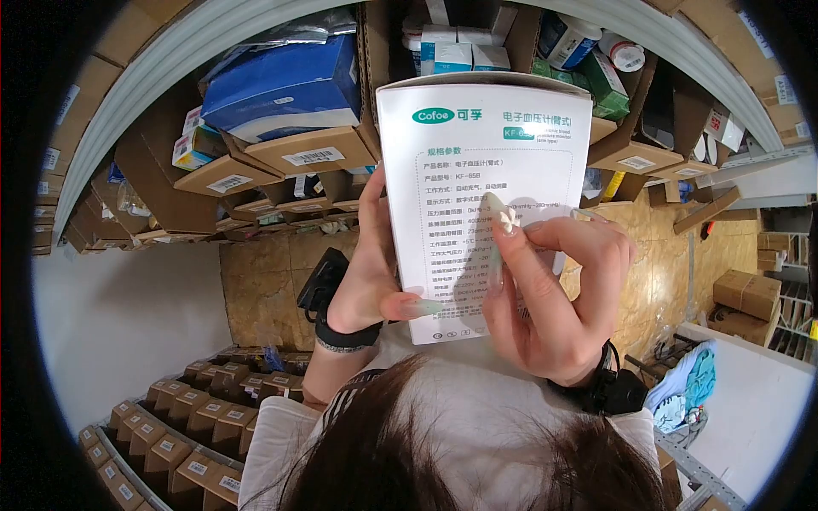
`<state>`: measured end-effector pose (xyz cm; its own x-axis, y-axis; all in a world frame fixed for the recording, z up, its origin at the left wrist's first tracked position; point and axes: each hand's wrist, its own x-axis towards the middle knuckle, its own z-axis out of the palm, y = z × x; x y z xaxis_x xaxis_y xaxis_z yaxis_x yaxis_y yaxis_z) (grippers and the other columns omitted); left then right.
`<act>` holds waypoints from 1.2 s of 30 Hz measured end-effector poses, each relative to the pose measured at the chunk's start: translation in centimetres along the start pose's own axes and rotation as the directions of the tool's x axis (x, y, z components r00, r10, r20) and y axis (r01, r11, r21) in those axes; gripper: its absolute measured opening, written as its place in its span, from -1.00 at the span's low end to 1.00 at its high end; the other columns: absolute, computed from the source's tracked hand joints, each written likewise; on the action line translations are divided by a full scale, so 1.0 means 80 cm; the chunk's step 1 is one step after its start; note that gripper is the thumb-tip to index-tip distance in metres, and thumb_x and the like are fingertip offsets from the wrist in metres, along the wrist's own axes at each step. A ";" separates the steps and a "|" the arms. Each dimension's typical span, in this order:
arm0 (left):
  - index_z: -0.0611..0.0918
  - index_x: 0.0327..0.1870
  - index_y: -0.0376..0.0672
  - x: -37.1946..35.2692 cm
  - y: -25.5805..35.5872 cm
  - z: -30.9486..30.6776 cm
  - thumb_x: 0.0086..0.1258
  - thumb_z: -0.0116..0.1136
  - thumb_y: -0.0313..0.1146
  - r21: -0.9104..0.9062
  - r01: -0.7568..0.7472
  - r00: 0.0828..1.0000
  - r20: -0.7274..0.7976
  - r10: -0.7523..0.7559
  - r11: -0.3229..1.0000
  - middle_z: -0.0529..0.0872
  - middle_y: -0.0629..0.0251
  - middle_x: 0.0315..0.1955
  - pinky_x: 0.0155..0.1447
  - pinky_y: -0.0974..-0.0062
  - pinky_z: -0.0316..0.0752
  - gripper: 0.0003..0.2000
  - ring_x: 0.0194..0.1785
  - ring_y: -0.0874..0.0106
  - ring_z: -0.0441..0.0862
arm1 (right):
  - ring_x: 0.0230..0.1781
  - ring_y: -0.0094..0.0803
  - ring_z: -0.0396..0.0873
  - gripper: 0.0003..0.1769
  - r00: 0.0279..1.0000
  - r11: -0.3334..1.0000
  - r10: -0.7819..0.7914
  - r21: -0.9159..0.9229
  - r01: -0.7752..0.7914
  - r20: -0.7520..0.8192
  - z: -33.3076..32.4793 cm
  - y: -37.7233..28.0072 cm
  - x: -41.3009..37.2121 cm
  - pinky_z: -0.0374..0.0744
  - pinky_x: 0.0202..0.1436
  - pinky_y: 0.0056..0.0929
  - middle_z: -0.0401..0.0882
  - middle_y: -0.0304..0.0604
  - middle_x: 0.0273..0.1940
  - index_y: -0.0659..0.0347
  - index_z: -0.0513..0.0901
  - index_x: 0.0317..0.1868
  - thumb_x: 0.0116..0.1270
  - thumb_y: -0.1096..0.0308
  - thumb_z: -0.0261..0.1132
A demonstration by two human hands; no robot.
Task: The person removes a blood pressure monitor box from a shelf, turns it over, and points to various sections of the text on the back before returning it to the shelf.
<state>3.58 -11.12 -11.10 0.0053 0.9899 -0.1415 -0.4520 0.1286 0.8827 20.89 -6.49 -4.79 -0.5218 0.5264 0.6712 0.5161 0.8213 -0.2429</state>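
A white blood pressure monitor box [460, 247], printed with a green Cofoe logo and lines of specifications, is held up in front of my chest. My left hand [371, 264] grips it along its left side, with the thumb across the lower front and the fingers behind. Over the lower right of the printed face is my right hand [558, 294], its fingers bent and the tips gathered close to the text. A white ornament [509, 220] shows at those fingertips; I cannot tell whether they pinch anything. Dark straps with black devices circle both wrists.
Beyond the box stands a shelf of cardboard bins, with a blue box [285, 89], a white bottle [567, 41] and small cartons. Rows of labelled bins [175, 451] stand at lower left. Stacked cartons [745, 294] and blue cloth [700, 379] are at right.
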 end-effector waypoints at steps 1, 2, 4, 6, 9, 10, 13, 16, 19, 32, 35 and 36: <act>-0.28 0.41 -0.16 0.000 0.001 0.000 -0.34 0.48 0.21 0.002 0.001 1.000 0.009 -0.001 1.000 0.07 -0.05 0.30 0.41 0.09 -0.01 0.38 0.41 0.08 0.04 | -0.28 -0.33 0.42 -0.57 1.000 1.000 0.000 -0.001 0.000 -0.001 0.000 0.000 0.000 0.31 -0.09 -0.30 0.47 -0.22 -0.22 0.25 0.66 -0.15 -0.17 0.42 0.34; -0.28 0.41 -0.16 0.000 0.000 -0.001 -0.34 0.48 0.21 0.002 0.001 1.000 0.009 -0.001 1.000 0.07 -0.05 0.30 0.41 0.09 -0.01 0.38 0.41 0.08 0.04 | -0.28 -0.33 0.42 -0.57 1.000 1.000 0.000 -0.001 0.000 0.000 -0.001 0.000 0.000 0.31 -0.09 -0.30 0.47 -0.22 -0.22 0.25 0.66 -0.15 -0.17 0.42 0.34; -0.28 0.41 -0.16 0.000 -0.002 -0.002 -0.34 0.48 0.23 0.019 -0.014 1.000 0.011 0.013 1.000 0.08 -0.06 0.30 0.41 0.10 -0.02 0.38 0.41 0.08 0.05 | -0.26 -0.32 0.43 -0.56 1.000 1.000 0.011 0.011 -0.011 0.010 -0.001 0.000 0.000 0.31 -0.08 -0.29 0.47 -0.20 -0.23 0.27 0.66 -0.15 -0.18 0.43 0.34; -0.28 0.41 -0.16 -0.001 -0.005 -0.005 -0.35 0.47 0.26 0.031 -0.008 1.000 0.016 0.007 0.999 0.09 -0.07 0.30 0.41 0.10 -0.02 0.39 0.41 0.07 0.05 | -0.26 -0.31 0.43 -0.56 1.000 0.999 0.030 0.028 -0.030 0.002 -0.001 0.000 -0.002 0.34 -0.07 -0.27 0.47 -0.19 -0.24 0.28 0.66 -0.15 -0.18 0.44 0.34; -0.28 0.41 -0.14 -0.001 -0.005 -0.005 -0.37 0.46 0.29 0.046 -0.005 1.000 0.011 0.005 0.999 0.09 -0.08 0.30 0.41 0.10 -0.02 0.40 0.41 0.07 0.05 | -0.30 -0.29 0.43 -0.57 1.000 0.999 0.015 0.045 -0.014 -0.017 0.001 0.000 0.001 0.40 -0.17 -0.31 0.46 -0.11 -0.27 0.37 0.64 -0.18 -0.21 0.55 0.30; -0.28 0.41 -0.14 -0.001 -0.004 -0.004 -0.38 0.46 0.31 0.048 -0.006 1.000 0.004 0.006 0.999 0.08 -0.08 0.30 0.41 0.10 -0.01 0.41 0.41 0.07 0.04 | -0.36 -0.28 0.42 -0.57 0.999 0.999 -0.016 0.042 0.017 -0.028 0.001 0.001 0.003 0.43 -0.28 -0.36 0.44 -0.03 -0.30 0.44 0.62 -0.20 -0.24 0.64 0.26; -0.27 0.41 -0.12 -0.001 -0.003 -0.002 -0.40 0.47 0.30 0.040 0.008 1.000 -0.005 -0.008 0.999 0.08 -0.05 0.31 0.41 0.11 -0.02 0.41 0.41 0.09 0.05 | -0.35 -0.26 0.42 -0.54 1.000 0.997 0.001 0.077 -0.001 -0.010 -0.001 0.000 0.002 0.46 -0.26 -0.30 0.44 -0.04 -0.29 0.45 0.60 -0.15 -0.23 0.63 0.28; -0.27 0.41 -0.12 -0.002 -0.001 0.002 -0.40 0.51 0.25 -0.027 0.004 1.000 -0.022 -0.004 1.000 0.09 -0.02 0.31 0.41 0.13 -0.01 0.41 0.40 0.13 0.06 | -0.35 -0.27 0.40 -0.49 0.992 0.991 -0.087 0.095 0.096 -0.094 0.004 0.006 0.003 0.43 -0.27 -0.31 0.41 -0.09 -0.30 0.36 0.60 -0.09 -0.21 0.55 0.32; -0.27 0.41 -0.11 0.002 -0.001 0.005 -0.42 0.54 0.20 -0.069 -0.048 0.999 -0.027 0.047 0.996 0.10 0.00 0.30 0.40 0.14 0.01 0.41 0.39 0.16 0.08 | -0.36 -0.29 0.36 -0.46 0.990 0.982 -0.135 0.137 0.129 0.035 -0.006 -0.004 0.005 0.39 -0.25 -0.31 0.38 -0.15 -0.34 0.24 0.62 -0.05 -0.20 0.44 0.37; -0.28 0.41 -0.09 -0.001 -0.004 -0.006 -0.51 0.56 0.22 -0.016 0.030 0.998 -0.048 -0.031 0.999 0.15 0.03 0.26 0.41 0.18 0.00 0.47 0.36 0.14 0.12 | -0.40 -0.38 0.30 -0.50 0.992 0.997 -0.083 0.005 0.082 0.099 0.003 -0.009 0.009 0.24 -0.25 -0.39 0.30 -0.26 -0.40 0.17 0.68 -0.12 -0.23 0.35 0.37; -0.28 0.41 -0.09 -0.001 -0.002 -0.006 -0.52 0.56 0.22 -0.017 0.042 0.998 -0.053 -0.043 0.999 0.15 0.03 0.26 0.41 0.19 0.00 0.47 0.36 0.15 0.13 | -0.40 -0.38 0.31 -0.51 0.992 0.998 -0.065 0.020 0.064 0.107 0.001 -0.010 0.010 0.26 -0.24 -0.39 0.31 -0.26 -0.41 0.18 0.68 -0.13 -0.22 0.39 0.36; -0.28 0.41 -0.09 -0.001 -0.001 -0.005 -0.52 0.56 0.22 -0.017 0.042 0.998 -0.052 -0.043 0.999 0.15 0.03 0.26 0.41 0.19 0.00 0.47 0.36 0.15 0.13 | -0.40 -0.38 0.31 -0.51 0.992 0.998 -0.065 0.019 0.063 0.107 0.002 -0.010 0.010 0.26 -0.24 -0.39 0.31 -0.26 -0.41 0.18 0.68 -0.13 -0.22 0.39 0.36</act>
<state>3.28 -11.24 -11.35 -0.0219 0.9791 -0.2023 -0.4662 0.1690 0.8684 19.99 -6.69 -4.16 -0.6236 0.4924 0.6071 0.4689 0.8571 -0.2135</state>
